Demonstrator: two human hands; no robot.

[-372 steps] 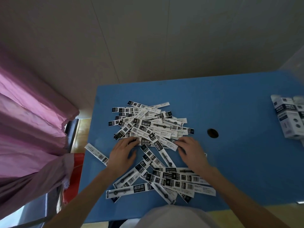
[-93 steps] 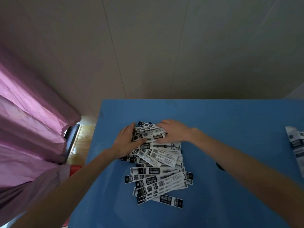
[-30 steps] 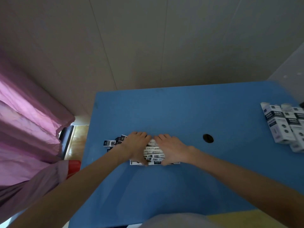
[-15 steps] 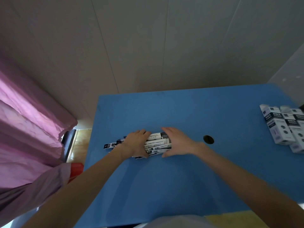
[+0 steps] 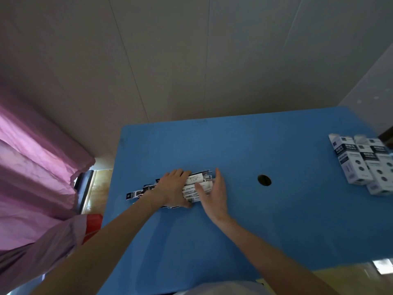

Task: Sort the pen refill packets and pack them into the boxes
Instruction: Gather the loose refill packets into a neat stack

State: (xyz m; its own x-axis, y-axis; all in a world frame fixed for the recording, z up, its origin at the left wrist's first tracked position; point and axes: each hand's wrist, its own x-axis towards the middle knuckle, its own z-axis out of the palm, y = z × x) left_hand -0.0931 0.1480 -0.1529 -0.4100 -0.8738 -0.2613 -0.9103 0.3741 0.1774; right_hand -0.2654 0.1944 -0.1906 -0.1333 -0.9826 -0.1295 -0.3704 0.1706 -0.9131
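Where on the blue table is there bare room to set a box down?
Bare: between the right hand and the round hole, the far strip toward the wall, and the near half of the table. Crowded: the packet bundle under the left hand, and the boxes.

One head camera is looking forward and down from above the table (image 5: 276, 231) — wide-angle, sitting near, taking in the tabletop and the wall (image 5: 191, 60) behind.

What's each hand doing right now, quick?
Left hand: curled over the packets, gripping the bundle.
Right hand: open, fingers straight, flat against the bundle's right end.
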